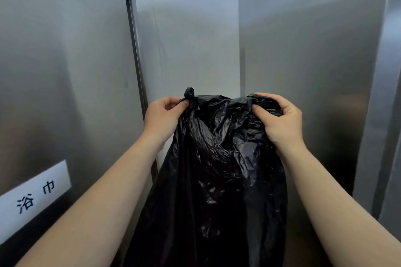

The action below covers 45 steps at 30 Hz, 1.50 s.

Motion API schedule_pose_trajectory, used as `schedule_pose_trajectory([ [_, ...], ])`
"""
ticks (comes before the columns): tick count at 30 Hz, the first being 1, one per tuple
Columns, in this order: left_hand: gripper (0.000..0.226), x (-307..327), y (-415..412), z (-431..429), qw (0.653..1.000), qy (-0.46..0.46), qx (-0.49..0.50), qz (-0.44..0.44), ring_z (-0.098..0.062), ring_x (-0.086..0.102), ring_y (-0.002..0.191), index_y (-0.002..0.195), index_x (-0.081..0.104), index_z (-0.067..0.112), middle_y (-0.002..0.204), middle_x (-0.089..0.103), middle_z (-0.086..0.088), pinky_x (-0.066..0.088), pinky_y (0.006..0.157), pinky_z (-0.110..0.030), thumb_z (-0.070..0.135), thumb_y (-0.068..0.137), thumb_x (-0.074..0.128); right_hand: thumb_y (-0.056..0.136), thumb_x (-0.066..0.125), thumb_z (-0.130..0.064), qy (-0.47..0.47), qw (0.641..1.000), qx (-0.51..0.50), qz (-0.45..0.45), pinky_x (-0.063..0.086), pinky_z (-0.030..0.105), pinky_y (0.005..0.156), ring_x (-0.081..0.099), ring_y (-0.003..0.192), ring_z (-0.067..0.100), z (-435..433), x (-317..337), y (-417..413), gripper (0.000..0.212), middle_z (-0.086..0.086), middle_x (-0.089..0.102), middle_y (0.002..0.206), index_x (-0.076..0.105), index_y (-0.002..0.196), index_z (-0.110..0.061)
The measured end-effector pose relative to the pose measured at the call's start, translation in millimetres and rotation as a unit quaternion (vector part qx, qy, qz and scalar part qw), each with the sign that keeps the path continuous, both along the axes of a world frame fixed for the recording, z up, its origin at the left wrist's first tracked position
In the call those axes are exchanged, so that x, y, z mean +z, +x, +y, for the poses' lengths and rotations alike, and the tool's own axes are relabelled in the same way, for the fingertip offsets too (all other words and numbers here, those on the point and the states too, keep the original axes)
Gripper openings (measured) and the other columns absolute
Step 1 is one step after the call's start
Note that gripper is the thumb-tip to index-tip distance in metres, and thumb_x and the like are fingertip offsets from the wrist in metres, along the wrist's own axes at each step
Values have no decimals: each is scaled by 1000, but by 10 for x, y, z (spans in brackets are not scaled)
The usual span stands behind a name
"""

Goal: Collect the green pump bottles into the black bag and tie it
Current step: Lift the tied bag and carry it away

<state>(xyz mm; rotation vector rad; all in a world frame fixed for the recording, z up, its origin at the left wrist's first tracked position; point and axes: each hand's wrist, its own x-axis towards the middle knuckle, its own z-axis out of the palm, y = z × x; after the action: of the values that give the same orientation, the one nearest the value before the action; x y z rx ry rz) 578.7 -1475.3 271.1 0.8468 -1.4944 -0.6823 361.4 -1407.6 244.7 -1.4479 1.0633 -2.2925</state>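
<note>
Bag-tying step: black bag (pixel 217 169) hangs in front between steel cabinets (pixel 65 71). Left hand (pixel 161 116) pinches a knotted corner, right hand (pixel 280 118) clamps bunched rim. No green bottles visible. Best cross both gathered ends tight, keeping the load hanging below.

Single head-worn wide-angle view, aimed forward and slightly down along both forearms. Left hand (pixel 163 115) and right hand (pixel 280 118) seen mid-frame at arm's length, black bag (pixel 217 180) hung close below lens. Steel cabinet panels (pixel 65 71) crowded in at both sides; edges bowed by lens.
</note>
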Motion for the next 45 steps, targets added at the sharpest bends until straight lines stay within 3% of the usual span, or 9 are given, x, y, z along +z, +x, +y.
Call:
schedule_pose_trajectory([
  [4, 11, 54, 15, -342, 1000, -11, 21, -8, -20, 64, 76, 76, 69, 19, 81, 71, -7, 51, 88, -48, 30, 80, 69, 75, 71, 0, -6, 1000, 9, -17, 49, 13, 67, 65, 70, -1, -368, 7, 46, 26, -13, 71, 75, 71, 83, -24],
  [9, 12, 115, 50, -835, 996, -50, 66, -26, -14, 61, 72, 70, 67, 25, 77, 68, 1, 48, 76, -37, 33, 80, 68, 75, 71, 0, -8, 999, 25, -23, 51, 15, 69, 66, 73, 2, -898, 69, 57, 27, -13, 73, 76, 72, 81, -26],
  [15, 10, 577, 51, -1364, 992, -78, 94, -42, -15, 62, 81, 79, 69, 21, 82, 68, 1, 48, 85, -38, 30, 84, 67, 76, 71, -4, -13, 999, 35, -10, 53, 18, 72, 68, 79, 5, -1499, 532, 17, 27, -11, 74, 81, 73, 80, -31],
  [17, 10, 768, 3, -1503, 991, -88, 95, -39, -11, 61, 82, 81, 69, 20, 83, 67, 3, 47, 82, -27, 29, 85, 66, 75, 71, -5, -23, 999, 32, -6, 52, 16, 70, 68, 78, 4, -1671, 740, -10, 26, -12, 73, 80, 73, 80, -31],
  [20, 9, 920, -74, -1638, 987, -112, 106, -47, 9, 57, 73, 78, 65, 24, 77, 61, 14, 36, 63, 1, 27, 86, 65, 75, 71, -7, -31, 999, 22, 5, 51, 15, 70, 68, 80, 4, -1871, 921, -83, 25, -10, 73, 84, 73, 81, -31],
  [22, 6, 864, -122, -1721, 987, -118, 102, -46, 13, 56, 62, 80, 64, 26, 77, 60, 16, 34, 55, 3, 26, 85, 66, 75, 71, -8, -33, 999, 17, 13, 51, 15, 72, 68, 82, 4, -1983, 888, -136, 24, -10, 73, 86, 73, 84, -30],
  [26, 12, 323, -173, -1939, 989, -77, 96, -85, -7, 47, 50, 79, 60, 34, 77, 58, 15, 36, 48, -8, 25, 85, 66, 76, 71, -5, 10, 999, 21, 24, 52, 16, 75, 68, 84, 5, -2221, 396, -151, 25, -10, 74, 86, 73, 84, -29],
  [35, 20, -1273, -128, -2254, 978, 51, 108, -169, -14, 53, 51, 74, 57, 39, 68, 57, 11, 38, 49, -23, 24, 84, 66, 76, 70, -1, 145, 989, 29, 28, 49, 10, 71, 65, 76, -4, -2656, -906, -110, 32, -15, 71, 84, 70, 82, -33],
  [45, 25, -2424, -119, -2286, 971, 135, 101, -170, 3, 51, 47, 73, 59, 45, 67, 58, 15, 37, 48, -8, 24, 81, 68, 78, 71, -6, 258, 964, 25, 51, 45, 3, 69, 65, 80, -9, -2749, -2175, -148, 31, -24, 71, 81, 69, 86, -36],
])
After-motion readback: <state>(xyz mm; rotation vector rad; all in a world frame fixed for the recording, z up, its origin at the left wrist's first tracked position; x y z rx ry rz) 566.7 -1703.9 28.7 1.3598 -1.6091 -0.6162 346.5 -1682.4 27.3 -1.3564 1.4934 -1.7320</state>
